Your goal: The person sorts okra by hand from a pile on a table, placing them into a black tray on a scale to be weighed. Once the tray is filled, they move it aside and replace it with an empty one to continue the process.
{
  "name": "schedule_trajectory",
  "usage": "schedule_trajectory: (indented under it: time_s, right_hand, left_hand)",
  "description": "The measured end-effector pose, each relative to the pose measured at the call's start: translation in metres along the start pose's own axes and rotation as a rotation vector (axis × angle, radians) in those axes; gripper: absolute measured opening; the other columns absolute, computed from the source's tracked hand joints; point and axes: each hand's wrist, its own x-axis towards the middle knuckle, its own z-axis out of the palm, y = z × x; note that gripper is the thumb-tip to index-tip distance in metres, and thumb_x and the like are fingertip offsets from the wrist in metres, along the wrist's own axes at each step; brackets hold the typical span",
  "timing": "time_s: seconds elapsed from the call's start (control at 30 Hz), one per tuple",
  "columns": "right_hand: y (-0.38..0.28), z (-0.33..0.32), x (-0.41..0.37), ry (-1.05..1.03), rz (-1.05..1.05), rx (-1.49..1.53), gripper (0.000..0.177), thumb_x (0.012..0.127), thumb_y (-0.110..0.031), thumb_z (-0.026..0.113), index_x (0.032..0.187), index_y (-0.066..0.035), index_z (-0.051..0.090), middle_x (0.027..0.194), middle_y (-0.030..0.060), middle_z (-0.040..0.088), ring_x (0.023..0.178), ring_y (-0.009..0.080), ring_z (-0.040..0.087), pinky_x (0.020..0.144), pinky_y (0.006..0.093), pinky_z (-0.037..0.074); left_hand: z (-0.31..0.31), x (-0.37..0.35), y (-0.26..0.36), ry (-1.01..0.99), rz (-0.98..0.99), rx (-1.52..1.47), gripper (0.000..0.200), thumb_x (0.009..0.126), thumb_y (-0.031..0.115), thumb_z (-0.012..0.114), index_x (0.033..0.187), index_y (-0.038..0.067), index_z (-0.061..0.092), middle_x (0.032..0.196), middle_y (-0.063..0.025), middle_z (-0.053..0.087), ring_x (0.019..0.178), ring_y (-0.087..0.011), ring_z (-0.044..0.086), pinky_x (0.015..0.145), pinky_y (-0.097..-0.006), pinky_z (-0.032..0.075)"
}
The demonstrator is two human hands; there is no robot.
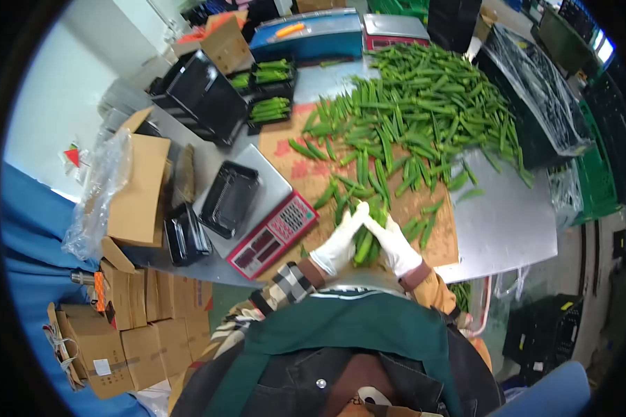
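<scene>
My left hand [338,240] and my right hand [396,249], both in white gloves, close together around a small bunch of okra [364,248] at the front of the table. The fingers meet over the top of the bunch and hide part of it. Loose okra pods [424,104] form a large heap beyond my hands, on cardboard and bare metal. To the left, a black plastic tray [230,198] rests on the scale [275,233], which has a red front panel with keys.
Trays with okra [269,109] stand at the back left beside a stack of black trays [202,97]. An opened cardboard box [138,187] is on the left. A blue-sided scale [306,40] stands at the back, and a film-wrapped black crate [535,90] at the right.
</scene>
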Motion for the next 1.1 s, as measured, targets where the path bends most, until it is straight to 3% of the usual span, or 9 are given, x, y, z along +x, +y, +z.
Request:
schedule_trajectory:
  time_s: [0.1, 0.27, 0.37, 0.4, 0.57, 0.63, 0.83, 1.0, 1.1]
  right_hand:
    - [0.002, 0.014, 0.003, -0.013, 0.045, -0.009, 0.093, 0.096, -0.027, 0.072, 0.158, 0.004, 0.011, 0.138, 0.0105, 0.055, 0.12, 0.0173, 0.056, 0.1, 0.0306, 0.049]
    - [-0.013, 0.049, -0.007, -0.037, 0.024, -0.099, 0.101, 0.099, -0.036, 0.066, 0.157, 0.011, -0.002, 0.153, 0.0162, 0.041, 0.137, 0.0186, 0.042, 0.114, 0.0331, 0.035]
    - [-0.009, 0.062, -0.007, 0.092, 0.002, -0.315, 0.096, 0.101, -0.039, 0.062, 0.157, 0.012, 0.003, 0.156, 0.0166, 0.034, 0.14, 0.0175, 0.036, 0.116, 0.0355, 0.031]
    - [-0.011, 0.062, -0.008, 0.044, 0.02, -0.27, 0.093, 0.101, -0.04, 0.061, 0.157, 0.01, 0.006, 0.158, 0.0171, 0.031, 0.143, 0.018, 0.033, 0.117, 0.0356, 0.03]
    - [-0.046, 0.075, -0.029, -0.129, 0.167, -0.08, 0.079, 0.102, -0.04, 0.058, 0.16, 0.0, 0.021, 0.167, 0.0157, 0.021, 0.153, 0.021, 0.021, 0.119, 0.0369, 0.027]
    - [-0.055, 0.084, -0.038, -0.114, 0.145, -0.084, 0.056, 0.105, -0.038, 0.055, 0.149, -0.006, 0.046, 0.157, 0.0032, 0.042, 0.145, 0.0203, 0.038, 0.115, 0.0444, 0.034]
    - [-0.062, 0.079, -0.042, -0.268, -0.105, -0.07, 0.058, 0.103, -0.037, 0.057, 0.145, 0.001, 0.048, 0.148, 0.0151, 0.053, 0.137, 0.0287, 0.05, 0.112, 0.0461, 0.042]
    - [-0.06, 0.059, -0.042, -0.134, -0.148, -0.128, 0.055, 0.103, -0.033, 0.058, 0.142, 0.005, 0.05, 0.136, 0.0222, 0.06, 0.124, 0.0324, 0.061, 0.099, 0.0412, 0.051]
    - [-0.048, 0.039, -0.044, 0.0, -0.083, -0.046, 0.049, 0.102, -0.031, 0.059, 0.138, 0.003, 0.054, 0.127, 0.0181, 0.066, 0.11, 0.0252, 0.066, 0.092, 0.0371, 0.054]
  left_hand:
    - [-0.001, -0.014, 0.002, 0.097, 0.137, 0.075, 0.056, 0.1, 0.043, 0.064, 0.147, 0.023, 0.043, 0.144, -0.0032, 0.05, 0.132, -0.0202, 0.049, 0.111, -0.0417, 0.042]
    - [-0.006, -0.025, 0.015, 0.04, 0.103, -0.049, 0.061, 0.097, 0.051, 0.064, 0.147, 0.019, 0.047, 0.137, -0.0064, 0.058, 0.128, -0.0223, 0.055, 0.108, -0.0418, 0.045]
    - [-0.011, -0.027, 0.026, -0.143, -0.023, -0.28, 0.06, 0.097, 0.052, 0.064, 0.143, 0.016, 0.052, 0.135, -0.0085, 0.061, 0.124, -0.0189, 0.059, 0.107, -0.0375, 0.048]
    - [-0.006, -0.031, 0.028, -0.062, -0.004, -0.344, 0.065, 0.094, 0.06, 0.061, 0.139, 0.013, 0.057, 0.124, -0.0099, 0.067, 0.117, -0.0232, 0.064, 0.099, -0.0424, 0.054]
    - [-0.028, -0.039, 0.033, -0.173, 0.013, -0.395, 0.079, 0.088, 0.071, 0.059, 0.141, 0.012, 0.055, 0.133, -0.0124, 0.063, 0.118, -0.03, 0.063, 0.093, -0.0514, 0.056]
    - [-0.031, -0.046, 0.039, -0.204, 0.008, -0.48, 0.083, 0.085, 0.07, 0.064, 0.144, 0.013, 0.052, 0.139, -0.0121, 0.06, 0.121, -0.0311, 0.06, 0.102, -0.0534, 0.051]
    - [-0.024, -0.06, 0.068, -0.223, 0.106, -0.439, 0.094, 0.085, 0.082, 0.05, 0.152, 0.016, 0.043, 0.143, -0.0074, 0.057, 0.117, -0.0282, 0.062, 0.087, -0.0495, 0.057]
    - [-0.044, -0.087, 0.14, -0.128, 0.324, -0.233, 0.096, 0.088, 0.081, 0.045, 0.153, 0.011, 0.04, 0.138, -0.0091, 0.06, 0.111, -0.0258, 0.064, 0.086, -0.0425, 0.057]
    - [-0.073, -0.117, 0.196, 0.02, 0.477, -0.08, 0.086, 0.095, 0.075, 0.041, 0.149, 0.008, 0.045, 0.134, -0.0115, 0.062, 0.11, -0.0253, 0.065, 0.087, -0.0418, 0.057]
